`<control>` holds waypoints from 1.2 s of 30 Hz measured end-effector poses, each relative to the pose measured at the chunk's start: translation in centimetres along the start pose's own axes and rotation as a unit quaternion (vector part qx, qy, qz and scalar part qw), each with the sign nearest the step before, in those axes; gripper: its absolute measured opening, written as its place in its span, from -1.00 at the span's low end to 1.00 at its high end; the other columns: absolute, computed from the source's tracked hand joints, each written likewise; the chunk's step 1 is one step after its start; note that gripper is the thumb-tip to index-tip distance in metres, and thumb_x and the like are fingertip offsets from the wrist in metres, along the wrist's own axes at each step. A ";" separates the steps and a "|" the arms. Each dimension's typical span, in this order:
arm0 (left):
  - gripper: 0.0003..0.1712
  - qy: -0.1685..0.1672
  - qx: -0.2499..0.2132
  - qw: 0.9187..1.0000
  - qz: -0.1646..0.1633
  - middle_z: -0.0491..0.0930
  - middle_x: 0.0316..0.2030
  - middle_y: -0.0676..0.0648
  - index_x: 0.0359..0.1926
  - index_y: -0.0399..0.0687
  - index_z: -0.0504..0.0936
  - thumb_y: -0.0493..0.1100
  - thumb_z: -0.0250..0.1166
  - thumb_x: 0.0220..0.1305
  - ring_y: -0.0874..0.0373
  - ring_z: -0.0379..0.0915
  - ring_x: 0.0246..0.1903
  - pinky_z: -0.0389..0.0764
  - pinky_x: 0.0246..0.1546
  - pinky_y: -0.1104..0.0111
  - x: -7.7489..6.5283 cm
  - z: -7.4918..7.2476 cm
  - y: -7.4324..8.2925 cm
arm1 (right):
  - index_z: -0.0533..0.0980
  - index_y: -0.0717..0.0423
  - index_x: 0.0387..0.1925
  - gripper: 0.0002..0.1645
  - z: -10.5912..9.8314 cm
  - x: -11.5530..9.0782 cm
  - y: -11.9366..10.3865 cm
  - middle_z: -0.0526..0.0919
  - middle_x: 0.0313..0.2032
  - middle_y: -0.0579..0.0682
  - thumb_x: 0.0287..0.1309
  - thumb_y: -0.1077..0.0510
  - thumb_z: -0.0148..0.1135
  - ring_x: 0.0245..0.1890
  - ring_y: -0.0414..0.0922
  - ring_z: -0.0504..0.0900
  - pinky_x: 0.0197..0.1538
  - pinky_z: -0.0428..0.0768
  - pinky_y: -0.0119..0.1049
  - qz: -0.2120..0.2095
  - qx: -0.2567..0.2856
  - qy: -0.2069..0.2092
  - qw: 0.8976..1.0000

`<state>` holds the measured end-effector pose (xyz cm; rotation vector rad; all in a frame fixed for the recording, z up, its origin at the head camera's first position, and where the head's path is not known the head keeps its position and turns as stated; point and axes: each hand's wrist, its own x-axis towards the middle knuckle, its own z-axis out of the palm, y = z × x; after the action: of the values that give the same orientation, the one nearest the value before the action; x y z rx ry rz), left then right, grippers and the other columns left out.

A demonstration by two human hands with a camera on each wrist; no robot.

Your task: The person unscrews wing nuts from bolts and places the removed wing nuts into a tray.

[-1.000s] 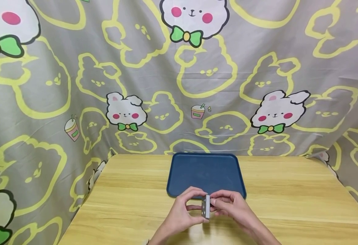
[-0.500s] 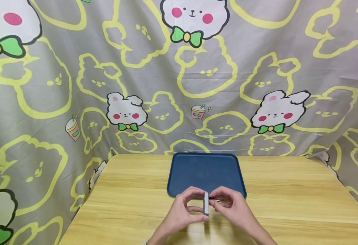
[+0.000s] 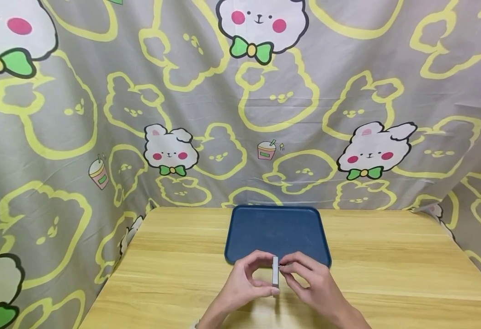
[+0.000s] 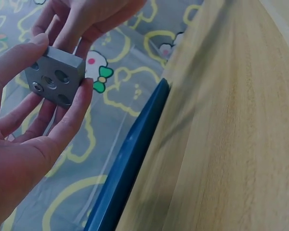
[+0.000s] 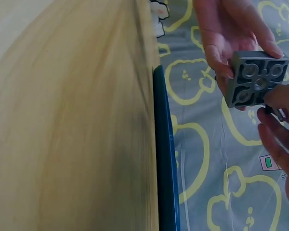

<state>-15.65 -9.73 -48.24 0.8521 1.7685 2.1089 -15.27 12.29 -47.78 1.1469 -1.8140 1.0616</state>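
Note:
A square grey metal block (image 3: 275, 272) with several round holes stands on edge in the air above the table's near part. My left hand (image 3: 242, 279) grips it by opposite edges, thumb below and fingers above in the head view. In the left wrist view, a silver ring-like end shows in one hole of the block (image 4: 50, 79). My right hand (image 3: 316, 281) is at the block's right face, thumb and fingertips pinching a small threaded screw (image 5: 281, 114) beside one corner. The recessed back of the block (image 5: 259, 82) faces the right wrist camera. Fingers partly hide the screw.
Just beyond the hands, a blue rectangular tray (image 3: 277, 233) lies on the wooden table (image 3: 174, 256). A grey curtain (image 3: 224, 105) with yellow outlines and cartoon animals hangs behind the table and along both sides.
The block has shifted slightly up and left and turned from showing its holed face to nearly edge-on. The right fingers have changed their grip, staying at its right face.

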 end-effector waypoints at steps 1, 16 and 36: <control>-0.36 0.000 0.000 1.000 0.000 0.52 0.14 -0.35 0.25 -0.30 0.50 -0.46 0.48 0.14 -0.17 0.48 0.20 0.78 -0.06 0.05 0.0 0.0 0.0 | 0.67 0.11 -0.24 -0.94 0.0 0.1 0.0 0.67 -0.19 0.06 0.38 0.25 0.30 -0.29 -0.08 0.70 -0.10 0.70 -0.50 -0.013 -0.007 0.002 1.000; -0.32 0.019 0.020 1.000 -0.004 0.45 0.18 -0.31 0.24 -0.22 0.52 -0.47 0.52 0.08 -0.09 0.45 0.24 0.78 -0.06 0.04 0.2 -0.1 0.3 | 0.69 0.10 -0.06 -0.64 -1.0 0.1 -0.7 0.72 -0.09 0.06 0.10 0.39 0.50 -0.14 -0.07 0.74 -0.05 0.74 -0.43 0.156 0.056 0.002 0.986; -0.26 -0.004 0.044 0.999 0.011 0.40 0.20 -0.29 0.24 -0.34 0.51 -0.49 0.57 0.00 -0.19 0.47 0.19 0.76 0.00 0.07 0.0 0.2 -0.3 | 0.58 0.35 0.04 -0.66 -2.4 0.1 0.0 0.77 -0.13 0.14 0.38 0.17 0.31 -0.16 -0.05 0.78 -0.07 0.80 -0.17 0.578 0.406 -0.091 0.702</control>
<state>-15.63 -9.49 -48.48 0.9057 1.8692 2.0516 -14.98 14.41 -46.80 0.3382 -2.2870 2.7618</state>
